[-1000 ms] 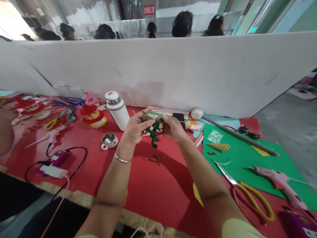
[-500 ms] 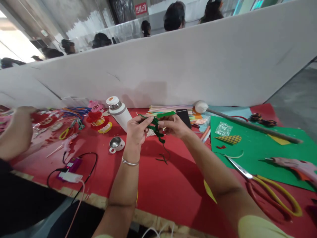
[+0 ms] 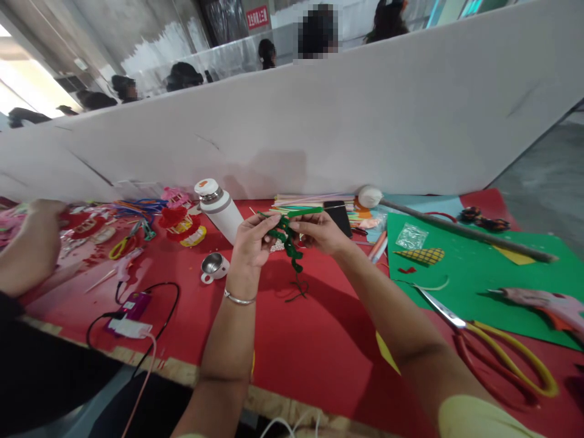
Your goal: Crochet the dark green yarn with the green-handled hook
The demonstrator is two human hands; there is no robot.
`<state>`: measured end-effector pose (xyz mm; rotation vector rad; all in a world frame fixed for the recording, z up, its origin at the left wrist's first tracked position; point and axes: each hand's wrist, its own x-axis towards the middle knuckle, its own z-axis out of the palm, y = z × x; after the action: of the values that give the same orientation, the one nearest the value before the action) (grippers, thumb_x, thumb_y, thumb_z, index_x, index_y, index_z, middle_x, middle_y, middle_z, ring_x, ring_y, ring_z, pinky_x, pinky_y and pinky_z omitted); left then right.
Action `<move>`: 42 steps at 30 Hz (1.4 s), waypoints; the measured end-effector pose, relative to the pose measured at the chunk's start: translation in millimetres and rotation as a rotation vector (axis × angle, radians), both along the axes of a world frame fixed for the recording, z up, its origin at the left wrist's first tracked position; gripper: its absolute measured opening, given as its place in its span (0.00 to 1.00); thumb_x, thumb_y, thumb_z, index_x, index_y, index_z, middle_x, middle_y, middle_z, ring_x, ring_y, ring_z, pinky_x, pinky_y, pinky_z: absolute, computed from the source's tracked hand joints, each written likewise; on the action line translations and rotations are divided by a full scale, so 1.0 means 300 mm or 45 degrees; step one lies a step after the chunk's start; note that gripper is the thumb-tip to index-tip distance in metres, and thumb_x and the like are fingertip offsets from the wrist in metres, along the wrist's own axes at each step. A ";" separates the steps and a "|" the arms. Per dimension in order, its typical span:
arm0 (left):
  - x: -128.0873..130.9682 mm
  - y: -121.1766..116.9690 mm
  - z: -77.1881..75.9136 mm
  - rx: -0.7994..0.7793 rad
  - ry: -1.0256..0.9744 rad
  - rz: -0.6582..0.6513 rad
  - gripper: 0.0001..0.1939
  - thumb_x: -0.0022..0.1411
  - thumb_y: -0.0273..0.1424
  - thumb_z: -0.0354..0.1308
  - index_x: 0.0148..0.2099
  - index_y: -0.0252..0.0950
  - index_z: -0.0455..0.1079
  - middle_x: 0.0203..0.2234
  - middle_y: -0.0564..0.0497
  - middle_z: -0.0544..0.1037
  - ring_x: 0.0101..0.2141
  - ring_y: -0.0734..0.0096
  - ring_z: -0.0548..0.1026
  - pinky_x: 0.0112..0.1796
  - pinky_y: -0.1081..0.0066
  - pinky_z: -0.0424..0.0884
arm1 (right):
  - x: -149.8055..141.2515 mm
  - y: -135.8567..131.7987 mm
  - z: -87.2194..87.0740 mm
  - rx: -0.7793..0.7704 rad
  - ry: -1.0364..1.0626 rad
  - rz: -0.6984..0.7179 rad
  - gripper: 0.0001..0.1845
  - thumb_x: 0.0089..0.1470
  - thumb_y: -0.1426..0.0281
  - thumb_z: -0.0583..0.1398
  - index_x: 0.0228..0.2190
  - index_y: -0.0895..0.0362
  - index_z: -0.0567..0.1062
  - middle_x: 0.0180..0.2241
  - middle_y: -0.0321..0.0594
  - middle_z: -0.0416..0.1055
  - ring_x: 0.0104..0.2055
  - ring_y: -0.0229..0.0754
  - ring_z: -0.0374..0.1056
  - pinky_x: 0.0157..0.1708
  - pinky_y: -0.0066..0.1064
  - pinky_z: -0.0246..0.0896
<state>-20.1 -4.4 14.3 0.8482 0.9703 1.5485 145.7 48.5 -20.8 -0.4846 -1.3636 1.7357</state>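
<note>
My left hand, a silver bangle on its wrist, pinches a dark green crocheted yarn piece. A green strand runs by its index finger, and the piece's curled end hangs down between my hands. My right hand is closed on what looks like a crochet hook with a bright green handle. Its tip is lost in the yarn work. Below, a thin yarn tail dangles over the red table cover.
A white thermos and small cup stand left of my hands. Scissors, a glue gun and a padded-end stick lie at right. A co-worker's arm rests at left. A white partition closes the back.
The crocheted piece has turned slightly, and its curled end hangs lower and straighter. Its yarn tail has swung a little. Both hands have stayed nearly in place.
</note>
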 end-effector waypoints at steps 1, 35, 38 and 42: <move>0.000 0.000 0.000 -0.003 0.001 -0.002 0.14 0.42 0.30 0.78 0.29 0.33 0.78 0.18 0.57 0.73 0.15 0.87 0.60 0.16 0.80 0.52 | 0.000 -0.001 0.002 -0.004 -0.003 -0.004 0.18 0.47 0.57 0.74 0.30 0.59 0.80 0.19 0.34 0.76 0.14 0.31 0.63 0.13 0.21 0.53; 0.007 0.004 -0.005 -0.066 -0.021 -0.012 0.15 0.39 0.31 0.79 0.30 0.33 0.80 0.18 0.57 0.73 0.15 0.87 0.58 0.15 0.79 0.47 | -0.006 0.005 -0.029 -0.119 0.123 0.089 0.16 0.43 0.63 0.74 0.32 0.57 0.79 0.19 0.29 0.73 0.15 0.31 0.65 0.13 0.21 0.51; 0.004 0.005 -0.007 -0.058 -0.025 -0.031 0.15 0.40 0.32 0.79 0.29 0.33 0.79 0.17 0.56 0.73 0.14 0.87 0.59 0.15 0.79 0.50 | -0.003 0.003 -0.022 -0.106 0.129 0.143 0.17 0.45 0.63 0.73 0.34 0.58 0.79 0.21 0.32 0.75 0.17 0.35 0.70 0.10 0.20 0.51; 0.004 0.004 -0.009 -0.033 -0.037 -0.066 0.14 0.42 0.32 0.80 0.29 0.33 0.79 0.17 0.56 0.73 0.14 0.86 0.60 0.16 0.80 0.52 | -0.005 0.009 -0.028 -0.105 0.181 0.164 0.18 0.44 0.63 0.75 0.34 0.59 0.79 0.23 0.33 0.78 0.22 0.38 0.77 0.14 0.20 0.63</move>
<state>-18.9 -3.2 11.7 0.8241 0.9389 1.4973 144.0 51.1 -29.0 -0.3179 -1.2495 1.8993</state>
